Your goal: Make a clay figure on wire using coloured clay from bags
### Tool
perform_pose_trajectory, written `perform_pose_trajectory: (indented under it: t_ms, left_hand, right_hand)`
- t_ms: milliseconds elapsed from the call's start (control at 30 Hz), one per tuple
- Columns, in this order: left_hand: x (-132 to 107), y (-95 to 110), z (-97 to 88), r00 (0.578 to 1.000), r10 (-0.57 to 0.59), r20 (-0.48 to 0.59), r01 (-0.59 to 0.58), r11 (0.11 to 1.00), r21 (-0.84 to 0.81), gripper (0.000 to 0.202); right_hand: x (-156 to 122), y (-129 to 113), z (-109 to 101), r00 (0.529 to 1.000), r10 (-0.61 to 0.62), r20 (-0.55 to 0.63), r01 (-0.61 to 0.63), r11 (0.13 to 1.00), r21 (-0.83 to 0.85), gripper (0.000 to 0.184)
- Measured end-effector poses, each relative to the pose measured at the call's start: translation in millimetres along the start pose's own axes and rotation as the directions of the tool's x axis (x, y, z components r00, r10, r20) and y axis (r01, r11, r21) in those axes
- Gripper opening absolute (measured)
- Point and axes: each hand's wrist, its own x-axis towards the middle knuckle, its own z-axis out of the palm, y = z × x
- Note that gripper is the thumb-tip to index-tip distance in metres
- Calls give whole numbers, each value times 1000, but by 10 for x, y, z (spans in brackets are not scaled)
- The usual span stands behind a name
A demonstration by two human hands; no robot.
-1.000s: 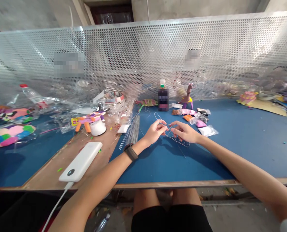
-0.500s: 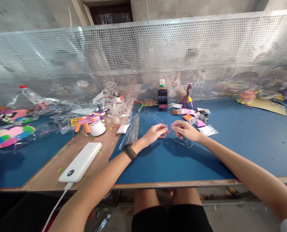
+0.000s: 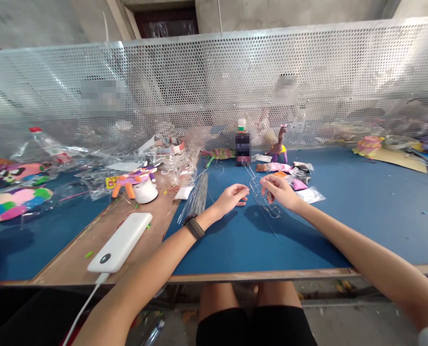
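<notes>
My right hand (image 3: 276, 191) grips a bent wire frame (image 3: 272, 211) between thumb and fingers. The frame is thin silvery wire with loops and twisted strands; two prongs reach away toward the dark bottle, and looped wire hangs below the fingers. My left hand (image 3: 233, 198), with a dark band on the wrist, is just left of the frame and apart from it. Its thumb and index finger are pinched together, and whether a thin wire lies between them is too small to tell. A bundle of straight wires (image 3: 198, 194) lies left of my left hand on the blue table mat (image 3: 221, 250).
Behind my hands stand a dark bottle (image 3: 243, 149) and a clay dinosaur figure (image 3: 280, 143). Small clay packets (image 3: 274, 166) lie to the right. On the left are a white power bank (image 3: 122, 242), an orange-and-purple clay animal (image 3: 136, 178) and plastic wrapping. A perforated metal screen (image 3: 214, 86) runs behind.
The wire frame has turned in my right hand, its prongs now nearer the bottle. My right hand has shifted slightly right, and a gap has opened between my left fingers and the frame.
</notes>
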Motion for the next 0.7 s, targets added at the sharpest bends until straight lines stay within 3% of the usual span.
perform_pose_trajectory:
  t_ms: [433,567,700]
  left_hand:
    - [35,-54,-11,997,72,-37,-66,986,154,43]
    - [35,-47,-4,996,90,2,-88,981,172,52]
    - [35,-69,1,985,161,64,-172,957,236,52]
  right_hand:
    - [-40,-7,38,998,11,66,-11,1000,13,44]
    - [-67,-42,24,982,-21,187,33,997,-63,42]
    - [-106,-100,17,935,-120,335,189,965,-184,35]
